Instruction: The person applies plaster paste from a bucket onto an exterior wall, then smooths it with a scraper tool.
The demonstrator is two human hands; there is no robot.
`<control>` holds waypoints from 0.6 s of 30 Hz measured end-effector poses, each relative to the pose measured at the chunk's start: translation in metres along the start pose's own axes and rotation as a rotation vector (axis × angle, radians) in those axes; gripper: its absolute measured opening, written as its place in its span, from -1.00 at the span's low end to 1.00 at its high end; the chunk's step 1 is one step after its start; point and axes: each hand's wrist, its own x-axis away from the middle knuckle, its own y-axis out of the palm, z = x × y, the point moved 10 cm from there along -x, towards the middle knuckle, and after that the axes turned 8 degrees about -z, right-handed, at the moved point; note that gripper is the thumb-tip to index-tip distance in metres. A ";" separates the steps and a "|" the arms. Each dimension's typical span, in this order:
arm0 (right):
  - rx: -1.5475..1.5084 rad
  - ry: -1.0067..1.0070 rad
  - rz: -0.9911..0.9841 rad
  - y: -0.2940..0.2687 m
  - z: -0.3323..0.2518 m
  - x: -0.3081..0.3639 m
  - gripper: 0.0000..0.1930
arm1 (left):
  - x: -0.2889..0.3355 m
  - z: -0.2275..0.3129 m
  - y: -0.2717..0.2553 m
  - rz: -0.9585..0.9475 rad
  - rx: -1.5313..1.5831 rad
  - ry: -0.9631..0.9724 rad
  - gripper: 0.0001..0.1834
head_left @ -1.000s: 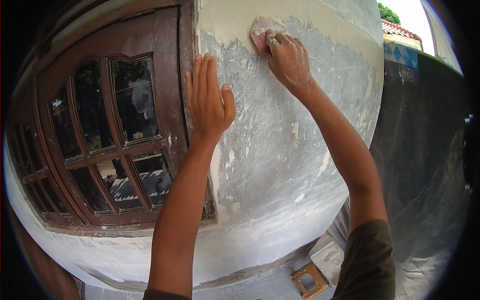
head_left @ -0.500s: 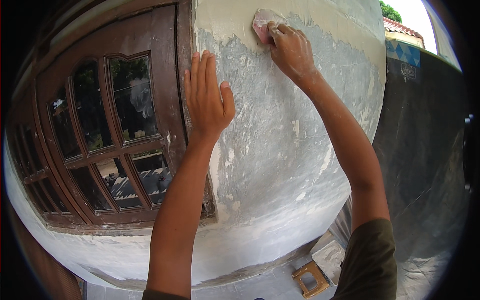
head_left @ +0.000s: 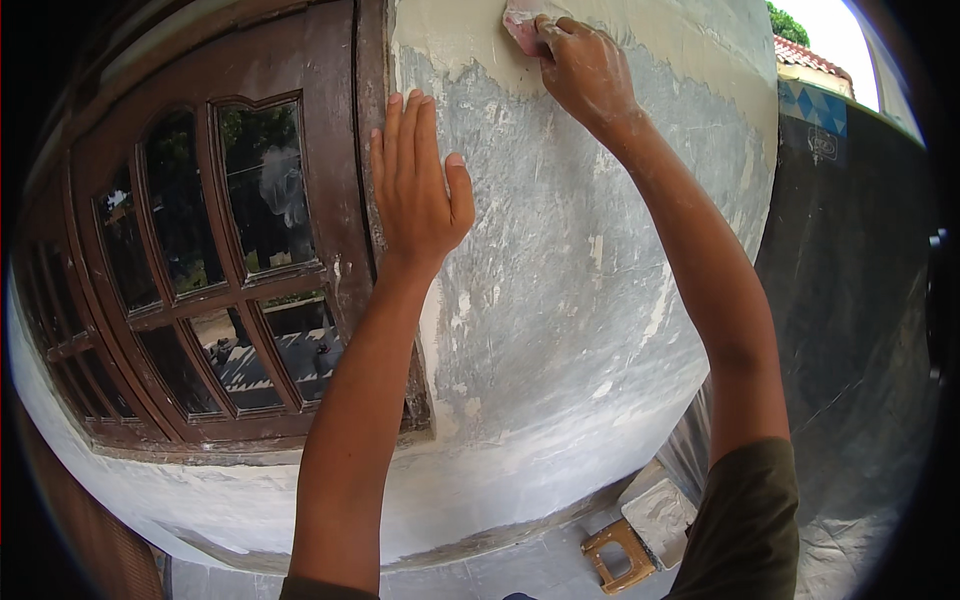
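My right hand (head_left: 590, 80) is closed around a pink, flat scraper (head_left: 522, 27) smeared with pale paste, pressed to the upper part of the wall (head_left: 560, 260). Cream-coloured filler (head_left: 690, 40) coats the wall's top, with a ragged lower border above the bare grey surface. Flat against the wall's left edge, beside the window frame (head_left: 372, 120), lies my left hand (head_left: 422, 190). Its fingers point up, the thumb stands apart, and it holds nothing. Paste specks cover my right hand and wrist.
To the left is a brown wooden window (head_left: 235, 290) with several glass panes. On the floor at lower right stand a brown stool (head_left: 618, 556) and a paste-stained tray (head_left: 660, 520). A dark sheet (head_left: 850, 300) hangs at the right.
My right hand and the scraper have shifted slightly upward on the wall. The left hand stays against the wall's edge, and the whole view has tilted a little.
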 end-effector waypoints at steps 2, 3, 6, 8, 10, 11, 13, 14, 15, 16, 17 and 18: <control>0.036 -0.056 -0.009 0.004 -0.029 0.027 -0.61 | 0.002 -0.003 -0.003 -0.004 -0.010 -0.008 -0.40; 0.016 -0.064 -0.011 0.006 -0.044 0.048 -0.65 | 0.004 -0.005 -0.004 -0.006 -0.014 -0.012 -0.40; -0.109 -0.087 -0.111 -0.007 -0.083 0.104 -0.65 | 0.004 -0.007 -0.005 -0.011 -0.012 -0.014 -0.38; -0.180 -0.096 -0.074 -0.015 -0.083 0.099 -0.63 | 0.005 -0.010 -0.005 -0.019 -0.012 -0.013 -0.36; -0.180 -0.023 0.013 -0.031 -0.053 0.065 -0.65 | 0.001 -0.005 -0.003 -0.013 0.005 -0.005 -0.36; -0.149 -0.006 0.057 -0.032 -0.042 0.047 -0.67 | 0.002 -0.004 -0.003 -0.016 0.008 -0.003 -0.36; -0.054 0.017 0.031 -0.015 -0.016 0.013 -0.67 | 0.000 0.000 -0.001 -0.010 -0.010 -0.009 -0.40; -0.013 0.023 0.022 -0.008 -0.010 0.003 -0.67 | 0.000 0.000 -0.001 -0.011 -0.013 -0.010 -0.40; -0.014 0.022 0.023 -0.005 -0.011 0.004 -0.67 | 0.001 -0.001 -0.001 -0.011 -0.013 -0.012 -0.40; 0.035 -0.026 0.028 -0.001 -0.016 0.008 -0.64 | 0.000 -0.001 -0.001 -0.011 -0.010 -0.013 -0.40; 0.087 -0.073 0.032 0.003 -0.022 0.013 -0.62 | 0.000 0.000 0.000 -0.010 -0.007 -0.012 -0.40; 0.039 -0.059 0.011 0.007 -0.032 0.028 -0.58 | 0.002 -0.004 -0.001 -0.011 -0.010 -0.017 -0.40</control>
